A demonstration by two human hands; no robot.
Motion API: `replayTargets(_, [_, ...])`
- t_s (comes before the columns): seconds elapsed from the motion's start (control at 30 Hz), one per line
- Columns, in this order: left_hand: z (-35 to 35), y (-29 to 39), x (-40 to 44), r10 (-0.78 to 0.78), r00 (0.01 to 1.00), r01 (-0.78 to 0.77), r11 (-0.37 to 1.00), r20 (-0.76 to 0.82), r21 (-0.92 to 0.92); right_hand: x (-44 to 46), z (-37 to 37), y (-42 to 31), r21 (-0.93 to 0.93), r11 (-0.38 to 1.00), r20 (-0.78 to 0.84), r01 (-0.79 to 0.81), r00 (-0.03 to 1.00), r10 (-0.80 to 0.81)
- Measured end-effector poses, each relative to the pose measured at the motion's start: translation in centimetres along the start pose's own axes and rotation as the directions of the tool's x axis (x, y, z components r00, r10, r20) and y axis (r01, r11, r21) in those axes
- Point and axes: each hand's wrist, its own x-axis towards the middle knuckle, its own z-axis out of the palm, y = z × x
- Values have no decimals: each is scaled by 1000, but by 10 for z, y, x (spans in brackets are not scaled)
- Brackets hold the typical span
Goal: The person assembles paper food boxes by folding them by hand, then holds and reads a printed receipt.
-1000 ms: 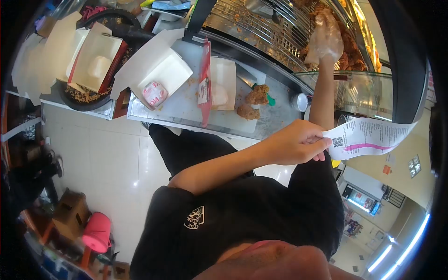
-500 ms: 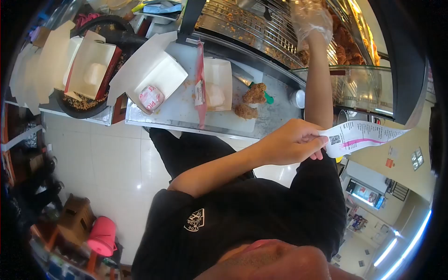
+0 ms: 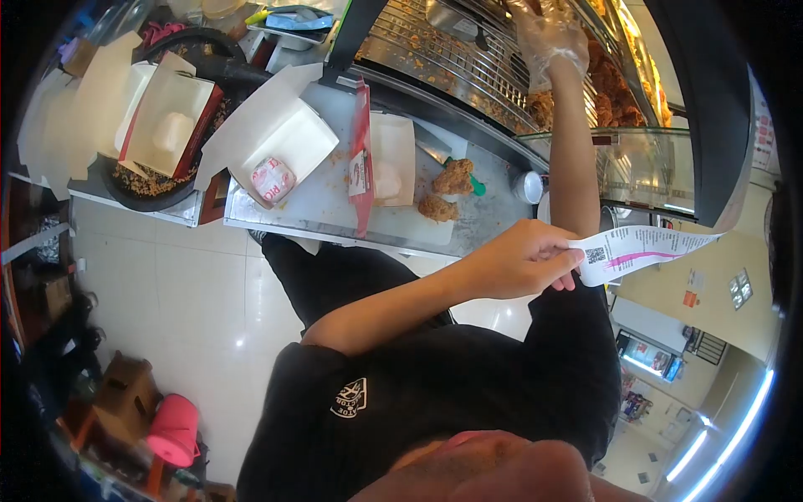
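My left hand [image 3: 535, 261] pinches a long printed receipt [image 3: 640, 251] with a pink mark on it, held out to the right. Inside the display case, my right hand [image 3: 550, 42] wears a clear plastic glove over the wire rack [image 3: 452, 58]; its fingertips run into the top edge of the view, so what they touch is hidden. Two fried chicken pieces [image 3: 452, 176] [image 3: 438, 208] lie on the counter board beside a green-handled knife [image 3: 433, 145]. Left of them stands an open red-and-white box [image 3: 391, 151]. Another open box [image 3: 301, 134] holds a wrapped round item [image 3: 273, 181].
More fried chicken [image 3: 615, 100] lies in the case behind its glass edge [image 3: 644, 163]. A third open box [image 3: 171, 100] stands over a black crumb-filled pan [image 3: 150, 188]. A small white-rimmed container [image 3: 528, 187] is near my right forearm. A pink bin [image 3: 174, 429] stands on the floor.
My gloved right hand has moved up and left, deeper into the case, since a second ago. My left hand keeps its hold on the receipt, with only a slight shift.
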Motion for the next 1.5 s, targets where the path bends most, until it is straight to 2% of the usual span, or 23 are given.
replayTargets(0.13, [1, 5, -2, 4, 1000, -4, 1000, 14, -10, 21, 28, 37, 86, 996, -195, -28, 980, 44])
replayTargets(0.23, [2, 8, -1, -20, 999, 20, 1000, 29, -2, 40, 48, 79, 117, 989, -276, -87, 954, 116])
replayTargets(0.4, [8, 5, 1, -10, 1000, 10, 999, 18, -32, 53, 68, 112, 153, 981, -303, -122, 939, 164])
replayTargets(0.63, [10, 3, 2, -25, 999, 25, 999, 32, -23, 0, 94, 95, 131, 985, -356, -108, 923, 148])
replayTargets(0.77, [12, 2, 5, -17, 999, 17, 1000, 45, -8, -36, 86, 67, 93, 995, -405, -19, 913, 55])
replayTargets(0.87, [16, 2, 8, -60, 996, 60, 998, 61, -1, -53, 77, 44, 438, 878, -407, 195, 913, 0])
replayTargets(0.97, [22, 0, 8, -85, 995, 86, 996, 60, 0, -40, 83, 32, 322, 921, -476, 220, 878, -43])
replayTargets(1.07, [22, -5, 10, -74, 996, 73, 997, 52, 11, -17, 53, 14, 370, 869, -176, 328, 943, -281])
replayTargets(1.13, [24, -6, 11, -79, 995, 78, 997, 52, 15, -47, -43, -22, 543, 830, 47, 128, 982, -182])
replayTargets(1.2, [26, -8, 9, -52, 998, 51, 999, 35, 12, -34, -26, -49, 565, 773, -190, 290, 957, -220])
replayTargets(1.23, [26, -7, 9, -36, 999, 35, 999, 27, 11, -10, -2, -70, 502, 791, -348, 349, 919, -184])
replayTargets(1.3, [23, -1, 8, -70, 997, 69, 996, 17, 55, 42, 43, -105, 352, 832, -633, 430, 764, -127])
replayTargets(1.4, [17, 12, 5, -61, 998, 61, 996, -13, 57, 35, -13, -102, 436, 836, -259, 333, 936, -237])
replayTargets(1.43, [16, 15, 5, -50, 998, 51, 998, -27, 43, 7, -47, -89, 793, 595, -98, 131, 991, -88])
replayTargets(1.5, [17, 16, 5, -45, 998, 47, 998, -35, 49, 23, -27, -91, 758, 625, -200, 186, 979, -50])
